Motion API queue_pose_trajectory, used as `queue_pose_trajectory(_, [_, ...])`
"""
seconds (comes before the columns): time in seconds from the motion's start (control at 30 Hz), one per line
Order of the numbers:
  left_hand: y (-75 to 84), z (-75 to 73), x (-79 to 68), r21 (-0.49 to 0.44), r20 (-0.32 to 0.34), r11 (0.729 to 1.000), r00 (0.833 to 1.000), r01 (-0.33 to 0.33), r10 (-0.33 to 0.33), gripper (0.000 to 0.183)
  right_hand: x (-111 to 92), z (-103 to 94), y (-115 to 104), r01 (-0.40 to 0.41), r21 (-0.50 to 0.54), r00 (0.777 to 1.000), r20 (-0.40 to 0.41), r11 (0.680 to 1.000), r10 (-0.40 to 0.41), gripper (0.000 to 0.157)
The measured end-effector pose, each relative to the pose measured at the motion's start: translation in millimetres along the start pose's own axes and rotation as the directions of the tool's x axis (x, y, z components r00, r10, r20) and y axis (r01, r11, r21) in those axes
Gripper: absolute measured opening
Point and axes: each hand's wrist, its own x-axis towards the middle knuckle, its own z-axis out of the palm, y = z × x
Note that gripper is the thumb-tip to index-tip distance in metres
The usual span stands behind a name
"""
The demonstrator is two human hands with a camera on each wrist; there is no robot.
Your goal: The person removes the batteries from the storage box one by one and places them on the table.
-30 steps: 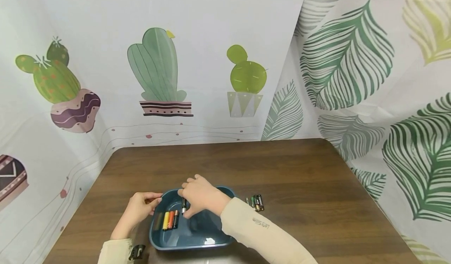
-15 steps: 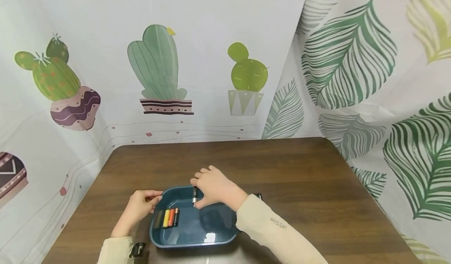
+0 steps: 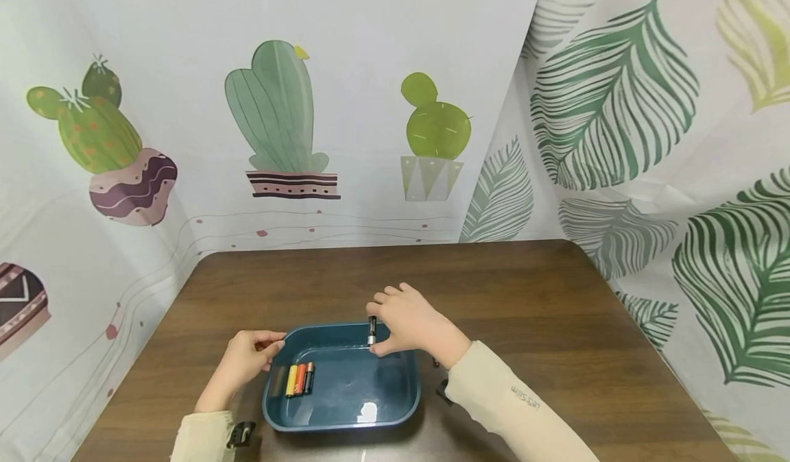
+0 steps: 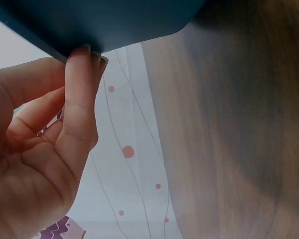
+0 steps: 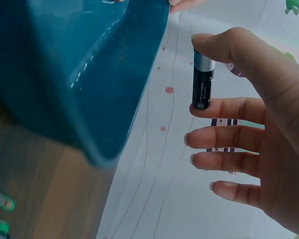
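In the head view, my right hand (image 3: 410, 321) holds a black-and-silver battery (image 3: 372, 330) above the far right part of a blue tray (image 3: 352, 400). The right wrist view shows this battery (image 5: 203, 84) pinched end to end between thumb and index finger, the other fingers spread. My left hand (image 3: 247, 359) pinches the tray's far left corner; in the left wrist view its fingers (image 4: 80, 74) are at the rim. Against the tray's left side lie a yellow battery (image 3: 291, 381), an orange one (image 3: 300, 380) and a black one (image 3: 309, 378), side by side.
On the brown wooden table (image 3: 524, 297), right of the tray, green batteries (image 5: 0, 199) show at the edge of the right wrist view. My right arm mostly hides them in the head view. A cactus-printed cloth (image 3: 358, 105) hangs behind the table.
My right hand has carried the black-and-silver battery rightward and slightly away, from over the tray's left half to near its far right rim. My left hand has stayed at the corner.
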Motion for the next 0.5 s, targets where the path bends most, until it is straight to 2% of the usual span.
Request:
queue_pose_trajectory(0.27, [-0.2, 0.0, 0.2, 0.017, -0.004, 1.0, 1.0, -0.004, 0.004, 0.018, -21, 1.1, 19, -0.05, 0.011, 0.999, -0.01, 0.999, 0.05, 0.049])
queue_pose_trajectory(0.5, [-0.2, -0.4, -0.6, 0.021, -0.006, 1.0, 1.0, -0.002, 0.002, 0.018, -40, 4.1, 36, -0.089, 0.028, 0.995, -0.052, 0.996, 0.09, 0.048])
